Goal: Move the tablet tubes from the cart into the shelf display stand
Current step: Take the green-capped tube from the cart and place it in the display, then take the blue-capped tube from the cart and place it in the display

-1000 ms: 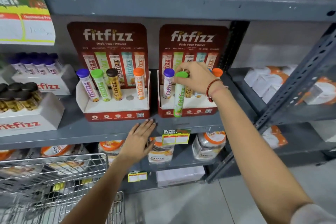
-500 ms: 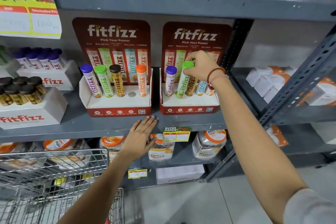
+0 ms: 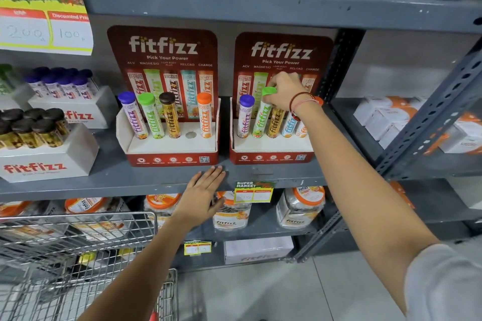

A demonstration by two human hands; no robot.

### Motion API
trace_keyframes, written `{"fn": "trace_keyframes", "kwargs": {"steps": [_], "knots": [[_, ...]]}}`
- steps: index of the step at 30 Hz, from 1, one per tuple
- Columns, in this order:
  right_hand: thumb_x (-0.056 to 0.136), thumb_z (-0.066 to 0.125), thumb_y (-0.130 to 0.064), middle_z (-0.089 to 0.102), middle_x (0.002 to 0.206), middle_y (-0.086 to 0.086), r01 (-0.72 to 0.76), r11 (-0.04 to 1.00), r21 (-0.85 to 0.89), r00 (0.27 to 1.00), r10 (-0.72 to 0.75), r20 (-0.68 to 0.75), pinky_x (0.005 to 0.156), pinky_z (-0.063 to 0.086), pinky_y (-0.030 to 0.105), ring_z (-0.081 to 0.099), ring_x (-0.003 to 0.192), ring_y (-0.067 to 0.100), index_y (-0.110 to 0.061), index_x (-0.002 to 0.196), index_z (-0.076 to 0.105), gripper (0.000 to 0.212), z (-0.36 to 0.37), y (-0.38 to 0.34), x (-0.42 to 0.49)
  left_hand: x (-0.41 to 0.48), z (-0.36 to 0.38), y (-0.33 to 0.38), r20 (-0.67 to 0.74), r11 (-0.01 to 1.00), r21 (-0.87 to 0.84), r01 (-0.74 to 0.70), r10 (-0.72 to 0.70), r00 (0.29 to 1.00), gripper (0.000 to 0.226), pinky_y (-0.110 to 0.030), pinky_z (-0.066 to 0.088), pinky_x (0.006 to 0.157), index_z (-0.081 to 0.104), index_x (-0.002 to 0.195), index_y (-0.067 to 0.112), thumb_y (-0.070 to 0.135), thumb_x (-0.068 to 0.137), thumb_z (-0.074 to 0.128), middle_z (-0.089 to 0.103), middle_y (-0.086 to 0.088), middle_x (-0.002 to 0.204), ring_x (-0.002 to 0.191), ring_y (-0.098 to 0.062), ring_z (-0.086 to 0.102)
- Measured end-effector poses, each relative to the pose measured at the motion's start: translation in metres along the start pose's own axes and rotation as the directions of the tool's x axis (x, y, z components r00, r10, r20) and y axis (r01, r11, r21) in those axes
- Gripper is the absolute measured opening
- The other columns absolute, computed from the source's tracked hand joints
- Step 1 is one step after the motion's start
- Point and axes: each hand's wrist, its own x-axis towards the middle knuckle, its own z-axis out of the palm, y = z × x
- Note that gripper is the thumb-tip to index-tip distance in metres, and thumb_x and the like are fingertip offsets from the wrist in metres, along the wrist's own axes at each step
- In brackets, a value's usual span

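Note:
Two red fitfizz display stands sit on the grey shelf. The right stand [image 3: 271, 156] holds a purple-capped tube [image 3: 245, 117], a green-capped tube [image 3: 262, 120], then brown, blue and orange tubes partly behind my wrist. My right hand [image 3: 285, 92] grips the green tube by its cap; the tube stands in its hole, leaning slightly. The left stand [image 3: 172, 155] carries purple, green, brown and orange tubes, with one bare hole [image 3: 191, 135]. My left hand [image 3: 203, 193] lies flat, fingers spread, against the shelf's front edge. The wire cart [image 3: 78, 240] is at lower left.
White fitfizz boxes with purple-capped and dark-capped tubes [image 3: 34, 128] stand at the left. Jars [image 3: 300, 206] fill the shelf below. A slanted grey metal upright [image 3: 427, 122] crosses on the right, with white cartons [image 3: 380, 120] behind it. A price sign [image 3: 44, 15] hangs at upper left.
My right hand brought the green tube up from in front of the right stand and lowered it into the second hole. My left hand stayed on the shelf edge.

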Motion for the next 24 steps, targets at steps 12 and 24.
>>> {"fn": "trace_keyframes", "kwargs": {"steps": [12, 24], "knots": [[0.080, 0.071, -0.026, 0.052, 0.129, 0.014, 0.034, 0.995, -0.089, 0.999, -0.030, 0.038, 0.095, 0.046, 0.037, 0.053, 0.117, 0.030, -0.012, 0.127, 0.055, 0.051, 0.010, 0.000, -0.003, 0.000, -0.003, 0.002, 0.016, 1.000, 0.014, 0.000, 0.000, 1.000, 0.071, -0.044, 0.009, 0.110, 0.031, 0.143, 0.008, 0.055, 0.090, 0.022, 0.032, -0.009, 0.148, 0.137, -0.023, 0.023], [0.084, 0.062, -0.022, 0.068, 0.102, 0.010, 0.279, 0.957, 0.075, 0.930, -0.250, -0.270, 0.081, 0.049, 0.029, 0.062, 0.097, 0.025, -0.011, 0.102, 0.068, 0.021, 0.042, -0.043, -0.052, -0.043, -0.036, -0.017, -0.189, 0.966, -0.136, 0.218, -0.241, 0.952, 0.058, -0.042, 0.033, 0.100, 0.050, 0.130, 0.005, 0.043, 0.089, 0.035, 0.052, -0.014, 0.134, 0.125, -0.029, 0.044]]}}
